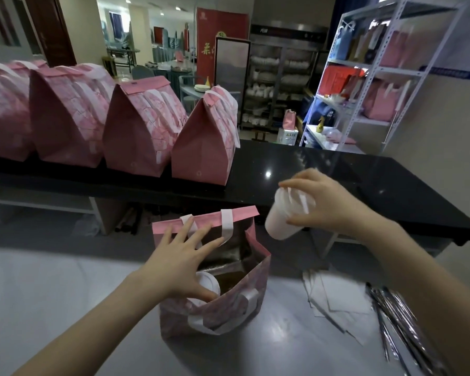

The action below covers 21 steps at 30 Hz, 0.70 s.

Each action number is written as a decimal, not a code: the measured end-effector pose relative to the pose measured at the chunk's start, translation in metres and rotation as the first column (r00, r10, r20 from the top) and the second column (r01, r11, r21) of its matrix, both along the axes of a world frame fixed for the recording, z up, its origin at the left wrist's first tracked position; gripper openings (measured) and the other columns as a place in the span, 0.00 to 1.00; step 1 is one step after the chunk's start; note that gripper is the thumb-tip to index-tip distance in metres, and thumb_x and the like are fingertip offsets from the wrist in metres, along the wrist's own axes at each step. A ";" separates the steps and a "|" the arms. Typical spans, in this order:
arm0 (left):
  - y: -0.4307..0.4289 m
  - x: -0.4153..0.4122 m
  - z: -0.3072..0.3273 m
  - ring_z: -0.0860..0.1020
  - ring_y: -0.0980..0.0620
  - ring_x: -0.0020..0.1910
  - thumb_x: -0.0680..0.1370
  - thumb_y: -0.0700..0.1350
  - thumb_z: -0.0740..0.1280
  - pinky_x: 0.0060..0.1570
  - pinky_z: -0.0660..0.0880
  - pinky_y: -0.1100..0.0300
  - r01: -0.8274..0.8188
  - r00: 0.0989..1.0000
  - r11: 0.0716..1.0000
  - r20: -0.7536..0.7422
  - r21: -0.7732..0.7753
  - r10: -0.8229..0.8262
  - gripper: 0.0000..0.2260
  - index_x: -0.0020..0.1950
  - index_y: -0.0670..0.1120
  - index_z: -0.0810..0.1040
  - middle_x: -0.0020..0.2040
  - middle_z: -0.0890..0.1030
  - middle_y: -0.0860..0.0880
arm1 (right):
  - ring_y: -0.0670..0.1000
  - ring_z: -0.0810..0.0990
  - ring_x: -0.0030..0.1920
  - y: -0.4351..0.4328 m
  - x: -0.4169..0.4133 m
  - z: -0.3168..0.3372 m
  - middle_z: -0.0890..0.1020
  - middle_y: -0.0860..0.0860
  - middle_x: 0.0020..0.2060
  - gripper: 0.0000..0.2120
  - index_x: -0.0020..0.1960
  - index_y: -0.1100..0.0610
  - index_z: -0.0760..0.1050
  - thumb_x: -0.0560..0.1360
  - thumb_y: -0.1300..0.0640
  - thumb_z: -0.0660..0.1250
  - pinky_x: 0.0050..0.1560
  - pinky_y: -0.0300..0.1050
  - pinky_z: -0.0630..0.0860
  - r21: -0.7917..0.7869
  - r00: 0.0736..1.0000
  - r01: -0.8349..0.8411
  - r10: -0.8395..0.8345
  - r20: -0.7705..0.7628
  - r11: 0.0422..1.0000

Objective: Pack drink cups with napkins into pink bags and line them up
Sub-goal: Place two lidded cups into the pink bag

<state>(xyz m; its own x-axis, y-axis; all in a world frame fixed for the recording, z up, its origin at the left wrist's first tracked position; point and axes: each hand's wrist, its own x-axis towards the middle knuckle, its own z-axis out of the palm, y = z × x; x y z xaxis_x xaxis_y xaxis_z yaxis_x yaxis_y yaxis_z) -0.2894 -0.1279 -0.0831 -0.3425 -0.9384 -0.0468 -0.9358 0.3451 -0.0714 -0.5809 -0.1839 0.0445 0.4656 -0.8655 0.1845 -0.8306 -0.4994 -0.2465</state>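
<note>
An open pink bag [236,302] with white handles stands on the grey table in front of me. One white cup [208,284] sits inside it at the left. My left hand [182,256] hovers over the bag's left side with fingers spread, its thumb touching that cup's lid. My right hand [329,202] grips a second white lidded cup [285,217], tilted, in the air just right of the bag's top. Several closed pink bags [136,131] stand in a row on the black counter behind.
A loose pile of white napkins [337,297] lies on the table right of the bag, with wrapped straws [396,316] beside them. The black counter [350,180] is bare at its right half. White shelving [377,74] stands at the back right.
</note>
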 end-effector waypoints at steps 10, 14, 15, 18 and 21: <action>0.000 0.010 -0.001 0.33 0.48 0.76 0.62 0.77 0.58 0.74 0.41 0.43 -0.042 0.995 0.999 -0.088 -0.013 0.041 0.55 0.77 0.55 0.34 0.79 0.41 0.56 | 0.47 0.68 0.62 0.042 0.085 -0.015 0.68 0.45 0.64 0.33 0.71 0.44 0.67 0.69 0.46 0.73 0.63 0.48 0.72 0.070 0.949 -0.283 0.290 -0.125 0.957; 0.004 0.016 0.000 0.30 0.51 0.75 0.62 0.75 0.59 0.74 0.37 0.45 -0.040 0.992 0.999 -0.117 0.005 0.041 0.55 0.76 0.56 0.32 0.79 0.38 0.57 | 0.46 0.65 0.62 0.039 0.076 -0.052 0.67 0.44 0.64 0.34 0.72 0.42 0.64 0.69 0.45 0.72 0.61 0.46 0.73 0.105 0.943 -0.260 0.276 -0.188 0.960; 0.007 0.017 0.001 0.29 0.51 0.75 0.62 0.75 0.60 0.73 0.35 0.46 -0.030 0.992 1.000 -0.121 0.008 0.031 0.55 0.76 0.56 0.31 0.78 0.37 0.57 | 0.46 0.65 0.61 0.037 0.071 -0.056 0.66 0.44 0.64 0.33 0.72 0.41 0.64 0.69 0.45 0.72 0.60 0.45 0.73 0.101 0.942 -0.248 0.264 -0.205 0.963; 0.015 0.017 0.002 0.25 0.51 0.72 0.62 0.75 0.63 0.70 0.29 0.49 0.006 0.993 1.000 -0.114 0.010 -0.005 0.57 0.73 0.58 0.26 0.77 0.33 0.57 | 0.45 0.64 0.62 0.036 0.053 -0.061 0.65 0.43 0.65 0.34 0.72 0.40 0.63 0.69 0.44 0.71 0.59 0.46 0.74 0.096 0.939 -0.202 0.221 -0.265 0.975; 0.026 0.009 0.001 0.21 0.51 0.69 0.60 0.74 0.66 0.68 0.26 0.50 0.023 0.991 1.000 -0.128 -0.002 -0.023 0.59 0.68 0.60 0.21 0.72 0.27 0.58 | 0.49 0.64 0.65 0.040 0.047 -0.060 0.64 0.45 0.68 0.34 0.73 0.41 0.61 0.70 0.45 0.71 0.58 0.47 0.75 0.040 0.906 -0.197 0.197 -0.373 0.980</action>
